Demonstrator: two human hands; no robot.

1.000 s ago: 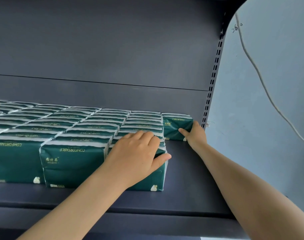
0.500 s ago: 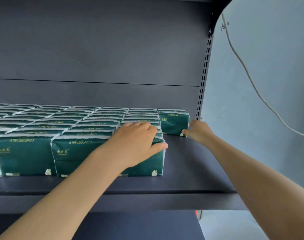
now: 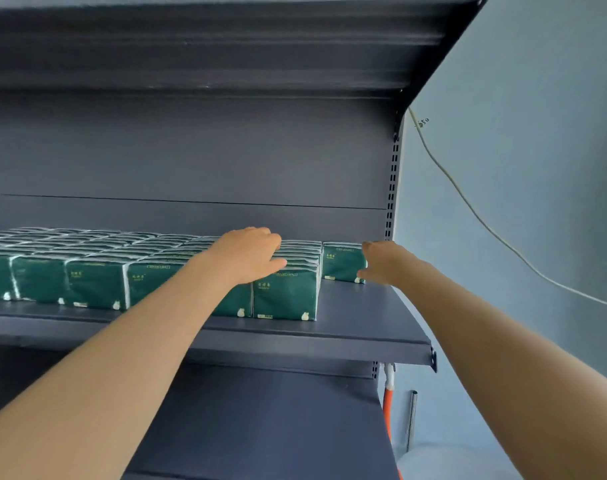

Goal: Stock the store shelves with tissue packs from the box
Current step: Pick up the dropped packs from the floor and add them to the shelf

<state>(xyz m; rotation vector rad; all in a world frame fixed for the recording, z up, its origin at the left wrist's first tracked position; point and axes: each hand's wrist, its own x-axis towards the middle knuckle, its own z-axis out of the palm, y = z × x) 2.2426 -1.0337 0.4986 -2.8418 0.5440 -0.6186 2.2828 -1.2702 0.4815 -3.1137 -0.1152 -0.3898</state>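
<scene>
Left hand (image 3: 250, 254) has slid back, flat atop the tissue packs (image 3: 284, 296); right hand (image 3: 381, 264), loosely spread, still touches the end pack (image 3: 341, 263).

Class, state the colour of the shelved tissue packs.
The tissue packs are dark green with white edges; head view.

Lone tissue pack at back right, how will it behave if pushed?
The lone tissue pack looks soft-wrapped, so it would probably dent, not crack. Its film on the smooth shelf suggests easy sliding. Boxy and flat-based, it seems unlikely to roll.
</scene>
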